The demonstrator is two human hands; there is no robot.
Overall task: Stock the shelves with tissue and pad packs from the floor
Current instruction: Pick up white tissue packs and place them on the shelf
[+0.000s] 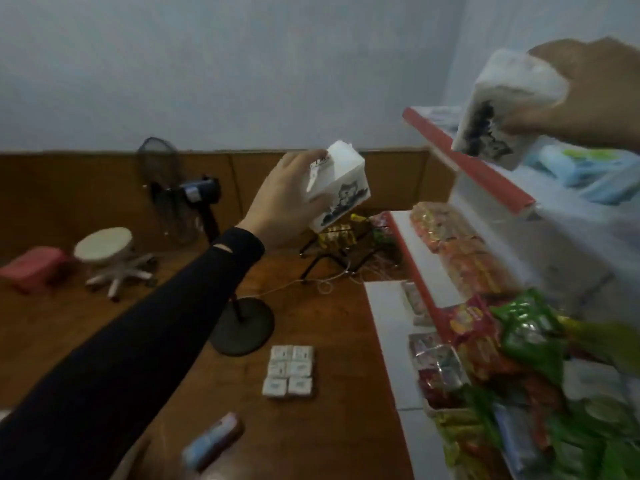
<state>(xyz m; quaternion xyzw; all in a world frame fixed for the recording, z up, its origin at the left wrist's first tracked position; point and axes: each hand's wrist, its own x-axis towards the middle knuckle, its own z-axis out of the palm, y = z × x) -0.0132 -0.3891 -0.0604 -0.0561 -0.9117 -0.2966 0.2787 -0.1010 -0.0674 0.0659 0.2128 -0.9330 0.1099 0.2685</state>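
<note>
White packs in both hands, top shelf next

White tissue pack (509, 109) was gripped in the right hand (595, 95), fingers curled round its far end, held tilted above the red front edge of the top shelf (467, 161). Left hand (280, 202) gripped a second tissue pack (341, 192), lifted out over the floor, well apart from the shelf. Blue and green packs (588, 171) already lay on the top shelf just beyond the right-hand pack. More stock was left on the wooden floor (329, 323): a block of small packs (290, 371) and one blue-and-pink pack (212, 441) nearer the camera.

Risks, as judged:
- Right pack was held by one end only and tilted; it could slip or catch on the red edge going in.
- Top shelf looked crowded; pushing in could shove the blue packs back or off.
- Snack bags (519, 337) bulged from the lower shelves; a dropped pack could knock them loose.
- View was blurred, so the grip on the left pack was hard to judge closely.
</note>
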